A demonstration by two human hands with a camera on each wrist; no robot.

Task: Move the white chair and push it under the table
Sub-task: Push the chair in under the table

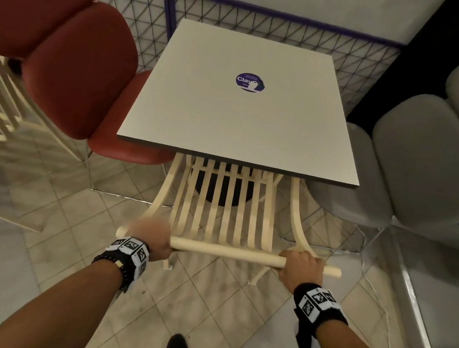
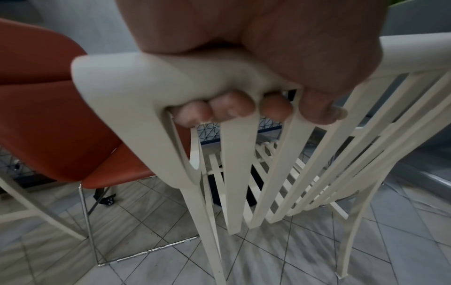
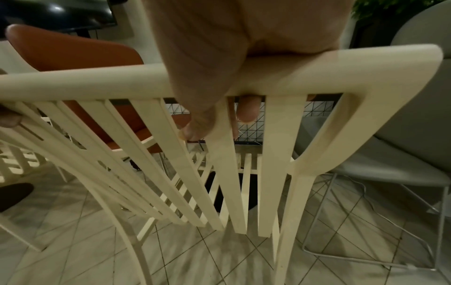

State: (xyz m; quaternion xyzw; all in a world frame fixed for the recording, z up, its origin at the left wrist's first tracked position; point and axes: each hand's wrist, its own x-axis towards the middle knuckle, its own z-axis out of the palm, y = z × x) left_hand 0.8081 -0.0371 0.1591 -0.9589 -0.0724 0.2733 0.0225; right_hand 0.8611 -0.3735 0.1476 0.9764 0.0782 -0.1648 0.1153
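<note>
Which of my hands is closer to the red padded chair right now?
Left. The left hand grips the white slatted chair's top rail at the end nearest the red padded chair; the right hand grips the opposite end, beside the grey chair.

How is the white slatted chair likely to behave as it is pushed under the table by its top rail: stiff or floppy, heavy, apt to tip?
The white chair probably stays stiff: the left hand and right hand steer it by one rail. Its thin open slats suggest modest weight. Pushed this high, it may tip forward if the legs catch on the tile joints.
</note>
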